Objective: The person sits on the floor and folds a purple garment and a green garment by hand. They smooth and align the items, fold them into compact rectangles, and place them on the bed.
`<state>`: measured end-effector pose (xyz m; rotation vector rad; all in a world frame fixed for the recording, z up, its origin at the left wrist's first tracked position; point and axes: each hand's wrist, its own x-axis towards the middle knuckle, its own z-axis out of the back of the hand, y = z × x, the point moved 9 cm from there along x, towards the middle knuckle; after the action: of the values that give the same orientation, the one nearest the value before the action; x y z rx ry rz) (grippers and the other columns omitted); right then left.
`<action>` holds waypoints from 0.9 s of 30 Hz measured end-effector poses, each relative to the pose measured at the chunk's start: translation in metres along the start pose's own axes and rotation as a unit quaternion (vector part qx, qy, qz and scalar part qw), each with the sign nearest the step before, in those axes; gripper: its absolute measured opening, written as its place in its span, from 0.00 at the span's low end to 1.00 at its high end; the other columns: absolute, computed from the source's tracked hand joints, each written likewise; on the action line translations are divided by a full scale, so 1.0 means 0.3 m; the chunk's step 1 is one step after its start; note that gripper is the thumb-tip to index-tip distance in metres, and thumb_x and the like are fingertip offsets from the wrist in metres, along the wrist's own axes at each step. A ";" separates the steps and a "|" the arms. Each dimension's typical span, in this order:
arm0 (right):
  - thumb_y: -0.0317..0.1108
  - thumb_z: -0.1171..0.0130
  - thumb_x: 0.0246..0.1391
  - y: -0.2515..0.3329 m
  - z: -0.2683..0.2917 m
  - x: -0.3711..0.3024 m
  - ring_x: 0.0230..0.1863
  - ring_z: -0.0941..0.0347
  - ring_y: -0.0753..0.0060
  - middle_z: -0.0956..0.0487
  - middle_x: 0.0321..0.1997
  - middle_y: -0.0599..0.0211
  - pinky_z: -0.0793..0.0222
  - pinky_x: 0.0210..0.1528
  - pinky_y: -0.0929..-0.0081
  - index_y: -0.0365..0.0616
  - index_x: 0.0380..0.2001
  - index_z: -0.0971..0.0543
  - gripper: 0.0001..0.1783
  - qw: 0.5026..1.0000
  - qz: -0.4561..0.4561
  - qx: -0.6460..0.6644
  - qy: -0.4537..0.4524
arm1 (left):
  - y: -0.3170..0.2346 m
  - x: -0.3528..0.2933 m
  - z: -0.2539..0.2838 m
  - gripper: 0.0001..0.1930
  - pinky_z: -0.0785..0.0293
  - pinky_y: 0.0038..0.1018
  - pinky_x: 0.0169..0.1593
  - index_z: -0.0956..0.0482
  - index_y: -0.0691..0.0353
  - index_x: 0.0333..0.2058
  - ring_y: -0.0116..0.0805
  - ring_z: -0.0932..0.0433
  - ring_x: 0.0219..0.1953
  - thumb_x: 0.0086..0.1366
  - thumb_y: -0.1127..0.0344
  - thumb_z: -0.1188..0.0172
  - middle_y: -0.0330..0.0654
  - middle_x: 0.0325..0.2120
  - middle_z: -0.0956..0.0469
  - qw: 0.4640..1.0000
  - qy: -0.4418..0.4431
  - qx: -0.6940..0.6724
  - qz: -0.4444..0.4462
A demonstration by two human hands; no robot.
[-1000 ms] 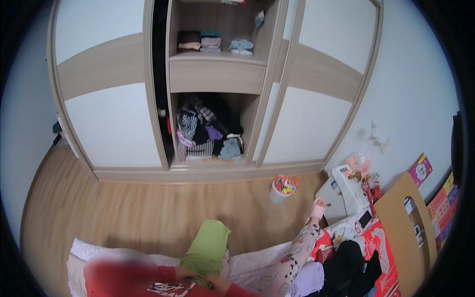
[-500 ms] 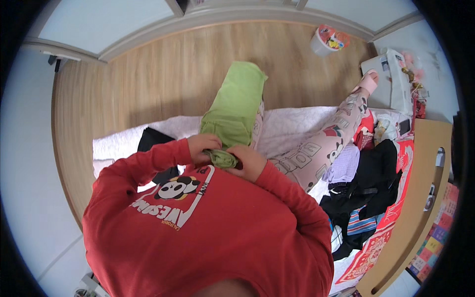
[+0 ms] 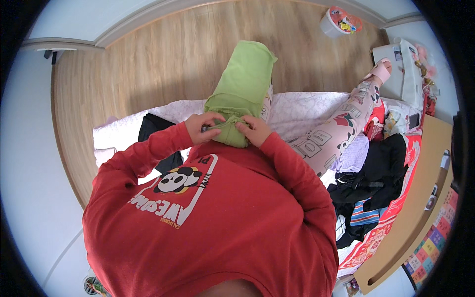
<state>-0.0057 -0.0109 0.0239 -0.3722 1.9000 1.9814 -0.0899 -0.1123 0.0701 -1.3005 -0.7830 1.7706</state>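
A light green folded cloth, seemingly a garment, lies lengthwise over my leg, its far end hanging past the bed's edge. Its near end is a thick, bunched fold close to my red top. My left hand pinches the left side of this fold between thumb and fingers. On the right side, my right hand grips the same fold, thumb on top and the other fingers partly hidden. Both hands are a short way apart, with green cloth between them.
I sit on a pale patterned bed sheet. Black cloth lies left of me. At right are a pile of black clothes, a lilac cloth and a wooden bed rail. A white bin stands on the wood floor.
My hands have moved apart and a little away from my body. The rolled near end of the green cloth is now opened flatter between them. The whole view has shifted slightly.
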 end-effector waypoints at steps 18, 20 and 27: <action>0.47 0.44 0.45 -0.279 -0.085 0.037 0.30 0.28 0.71 0.22 0.29 0.63 0.34 0.34 0.77 0.38 0.28 0.21 0.20 0.971 -0.189 0.135 0.054 | -0.207 -0.105 -0.099 0.20 0.35 0.33 0.45 0.28 0.58 0.38 0.38 0.30 0.42 0.41 0.71 0.43 0.40 0.37 0.29 0.852 -0.175 0.362 -0.334; 0.48 0.44 0.44 -0.297 -0.085 0.034 0.31 0.28 0.67 0.22 0.30 0.61 0.34 0.36 0.76 0.37 0.28 0.22 0.21 0.974 -0.198 0.100 0.056 | -0.218 -0.113 -0.097 0.20 0.35 0.33 0.43 0.29 0.59 0.38 0.37 0.30 0.40 0.40 0.71 0.43 0.40 0.37 0.29 0.844 -0.184 0.361 -0.351; 0.43 0.41 0.41 0.089 0.041 -0.108 0.38 0.31 0.55 0.26 0.34 0.57 0.37 0.42 0.66 0.39 0.34 0.28 0.20 0.972 0.009 -0.173 -0.160 | -0.165 -0.065 -0.101 0.19 0.36 0.33 0.36 0.28 0.59 0.35 0.39 0.30 0.35 0.39 0.72 0.42 0.41 0.33 0.28 0.873 -0.132 0.316 -0.347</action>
<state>0.0125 -0.0018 0.0627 -0.1133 1.3708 2.2300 -0.0460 -0.1037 0.1119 -0.2753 -0.6190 1.4163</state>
